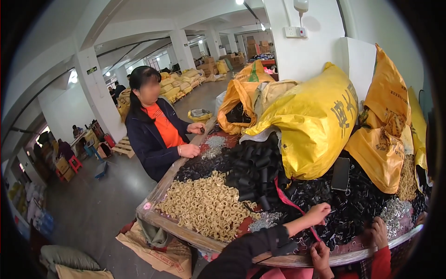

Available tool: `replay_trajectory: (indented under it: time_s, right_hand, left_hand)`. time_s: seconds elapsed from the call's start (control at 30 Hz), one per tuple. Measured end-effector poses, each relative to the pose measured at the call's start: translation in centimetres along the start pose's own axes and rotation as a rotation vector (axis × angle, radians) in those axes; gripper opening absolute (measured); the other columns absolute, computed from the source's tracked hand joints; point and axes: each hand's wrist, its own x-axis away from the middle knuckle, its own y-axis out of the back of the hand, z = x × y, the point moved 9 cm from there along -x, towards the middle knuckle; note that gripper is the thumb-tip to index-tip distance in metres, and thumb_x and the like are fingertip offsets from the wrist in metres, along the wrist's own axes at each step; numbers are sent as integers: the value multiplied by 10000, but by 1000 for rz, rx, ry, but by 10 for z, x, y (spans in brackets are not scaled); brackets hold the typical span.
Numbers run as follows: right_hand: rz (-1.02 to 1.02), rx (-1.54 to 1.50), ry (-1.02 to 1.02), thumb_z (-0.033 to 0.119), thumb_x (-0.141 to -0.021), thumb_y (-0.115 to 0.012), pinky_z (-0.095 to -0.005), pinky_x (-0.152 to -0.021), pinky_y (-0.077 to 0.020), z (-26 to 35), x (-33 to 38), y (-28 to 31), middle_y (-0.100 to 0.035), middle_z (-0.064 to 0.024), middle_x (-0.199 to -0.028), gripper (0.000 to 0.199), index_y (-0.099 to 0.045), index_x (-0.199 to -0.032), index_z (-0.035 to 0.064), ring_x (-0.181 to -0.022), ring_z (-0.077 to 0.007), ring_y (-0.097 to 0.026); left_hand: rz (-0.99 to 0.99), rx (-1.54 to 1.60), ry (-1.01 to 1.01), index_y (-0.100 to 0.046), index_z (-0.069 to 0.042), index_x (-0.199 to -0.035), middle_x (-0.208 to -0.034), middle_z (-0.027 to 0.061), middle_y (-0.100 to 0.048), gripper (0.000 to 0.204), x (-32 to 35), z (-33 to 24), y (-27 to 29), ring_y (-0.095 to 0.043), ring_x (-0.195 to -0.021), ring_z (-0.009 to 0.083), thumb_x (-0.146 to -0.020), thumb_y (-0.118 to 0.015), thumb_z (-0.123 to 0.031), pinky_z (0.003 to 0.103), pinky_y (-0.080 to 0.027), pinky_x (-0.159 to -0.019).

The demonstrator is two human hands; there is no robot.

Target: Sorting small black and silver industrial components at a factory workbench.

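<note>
Sorting small parts at the near edge of the bench (153,215). The left hand (318,213) is pinched shut on a red strap (290,201) that runs up out of the black plastic clips (344,211); the right hand (378,231) rests on the clips by a pile of silver metal bits (394,211), fingers curled, can't tell if it holds 1. My take: keep the strap taut and low, and pick 1 clip at a time so the heap doesn't slide. Textures vary: hard glossy black clips, coiled black webbing rolls (255,169), pale beige ring-shaped pieces (204,204) at the left corner, and crinkly yellow sacks (316,121) behind. Another person (155,132) works the far-left edge.
</note>
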Motion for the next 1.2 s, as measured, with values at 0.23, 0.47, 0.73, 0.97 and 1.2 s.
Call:
replay_trajectory:
  time_s: [0.23, 0.47, 0.73, 0.97, 1.2]
  right_hand:
    - [-56, 79, 59, 45, -763, -527, -205, -467, -335, 19, -1, 4, -440, 25, -566, 84, -487, -691, 24, -519, -51, -400]
    - [18, 20, 47, 63, -770, -538, -233, -492, -388, 60, -26, -27, -496, -46, -602, 72, -514, -729, 9, -541, -87, -471]
    - [195, 104, 269, 44, -730, -572, -283, -522, -425, 126, -18, -71, -517, -83, -657, 64, -521, -761, 21, -567, -210, -524]
    - [218, 312, 454, 34, -666, -609, -326, -527, -422, 130, -9, -79, -516, -75, -652, 110, -522, -734, 42, -583, -245, -526]
    - [264, 488, 466, 93, -654, -618, -335, -531, -421, 127, -9, -81, -516, -53, -644, 123, -521, -724, 63, -587, -245, -535]
  left_hand:
    - [-14, 804, 230, -419, -58, -1154, -977, 67, -549, 334, 112, 61, 56, -595, -812, 203, -858, -496, -193, 354, -475, -758]
    - [-31, 1011, 294, -438, -41, -1111, -968, 127, -570, 300, 175, 72, 55, -590, -846, 250, -842, -517, -148, 378, -474, -782]
    - [-22, 1020, 271, -457, 1, -1102, -1010, 135, -549, 271, 192, 51, 35, -588, -846, 236, -854, -486, -103, 365, -488, -772]
    - [-6, 863, 305, -449, 36, -1097, -1024, 138, -532, 257, 197, 51, 29, -571, -903, 265, -860, -453, -65, 399, -458, -840]
    - [36, 663, 270, -447, 72, -1129, -1047, 101, -528, 314, 196, 51, 28, -540, -913, 147, -852, -485, -70, 296, -463, -836]
